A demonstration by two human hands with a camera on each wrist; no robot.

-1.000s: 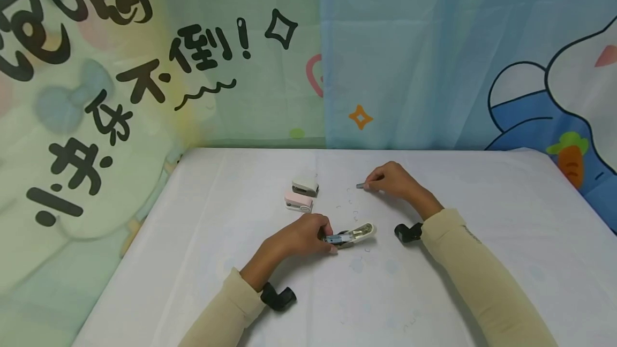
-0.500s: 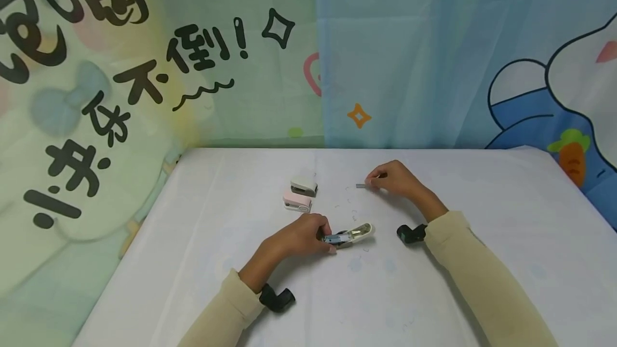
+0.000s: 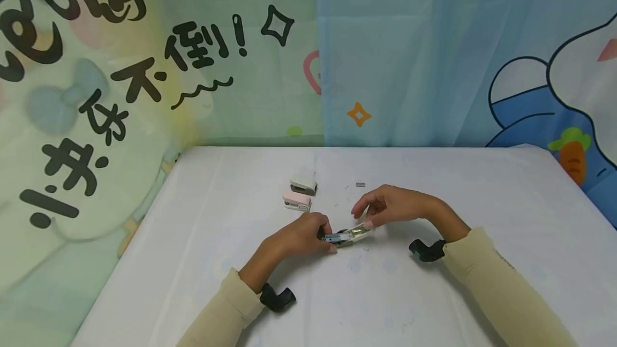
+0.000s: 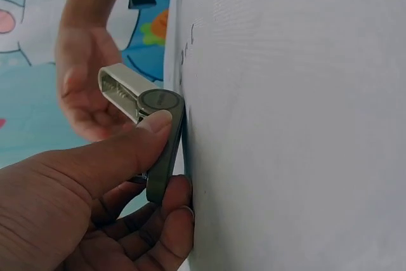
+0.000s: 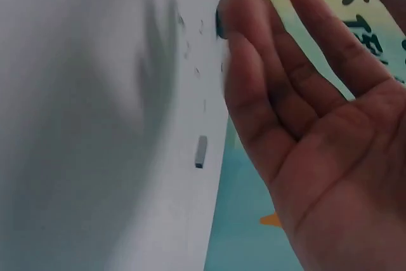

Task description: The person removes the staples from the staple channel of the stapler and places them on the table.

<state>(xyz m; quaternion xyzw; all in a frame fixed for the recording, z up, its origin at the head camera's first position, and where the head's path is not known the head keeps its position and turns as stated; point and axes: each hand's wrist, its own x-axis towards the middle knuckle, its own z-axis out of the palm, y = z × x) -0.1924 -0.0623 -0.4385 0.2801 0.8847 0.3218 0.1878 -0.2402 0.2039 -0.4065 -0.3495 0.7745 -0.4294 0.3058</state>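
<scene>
On the white table (image 3: 202, 240), near its middle, the left hand (image 3: 301, 237) grips an opened stapler (image 3: 349, 234); the thumb presses the dark base from one side and the curled fingers (image 4: 168, 220) close on it from the other, as the left wrist view shows; the cream upper arm of the stapler (image 4: 124, 90) stands swung away from the base, with the metal staple channel exposed along it. The right hand (image 3: 390, 205) sits just beyond the far end of the stapler; its fingers are straight to loosely bent and its palm is exposed in the right wrist view (image 5: 317, 131); it holds nothing visible; whether its fingertips touch the cream arm cannot be told from these views.

A short grey strip of staples (image 3: 360, 185) lies flat on the table beyond the right hand, apart from it; the same strip shows in the right wrist view (image 5: 201, 151); several loose bent staples (image 3: 348, 189) are scattered near it. A pink small stapler (image 3: 296, 202) and a grey-and-white small stapler (image 3: 303, 184) lie side by side to the left of the strip, well apart from both hands. Both forearms wear beige sleeves (image 3: 501, 288); a black wrist-mounted camera (image 3: 278, 298) sits at each cuff. A printed cartoon curtain (image 3: 409, 52) hangs behind the table.
</scene>
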